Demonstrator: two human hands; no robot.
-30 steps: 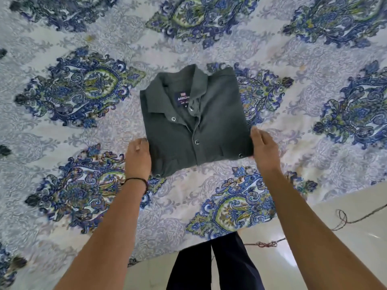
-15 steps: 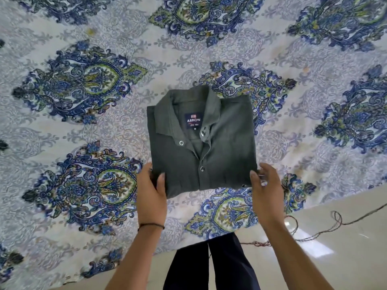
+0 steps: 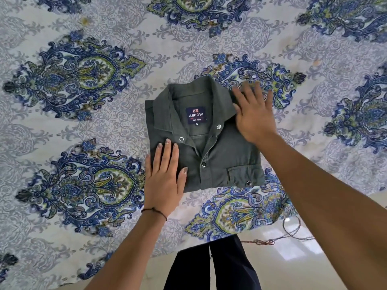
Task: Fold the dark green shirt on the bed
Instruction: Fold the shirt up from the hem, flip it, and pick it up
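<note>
Blue-and-green paisley bedsheet (image 3: pixel 83 126) fills the view, and the dark green snap-button shirt (image 3: pixel 226 155) lies on it near the front edge, folded into a compact rectangle, collar up. Its lower corners, pinched a moment ago, are released, so folding looks finished bar smoothing. The left hand (image 3: pixel 164 181) presses flat on the lower left panel; the right hand (image 3: pixel 254 118), blurred and perhaps sweeping, spreads open over the right shoulder, gripping nothing.
</note>
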